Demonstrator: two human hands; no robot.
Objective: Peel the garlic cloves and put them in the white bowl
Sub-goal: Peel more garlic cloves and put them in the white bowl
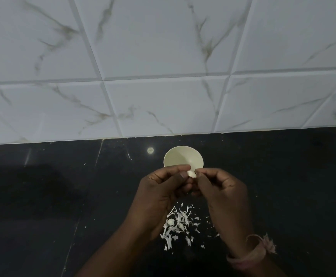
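Head view shows both hands meeting over a dark table, just in front of a white bowl. The left hand has its fingers curled in, thumb and forefinger pinching one end of a pale garlic clove. The right hand is curled the same way, and its fingers nip the other end of the clove, so both hands are closed tight on it with no gap showing between tips and clove. How much skin is on the clove cannot be told (most of it is hidden between the fingertips).

The bowl stands just beyond the fingers, its near rim hidden behind them; the part of its inside that shows holds nothing visible. Below the fingers, between the two wrists, a scatter of white garlic peel scraps lies on the table. A frayed pinkish thread band circles the right wrist. Beyond the bowl rises a wall of white marble-patterned tiles. No brand, label or writing can be read anywhere.
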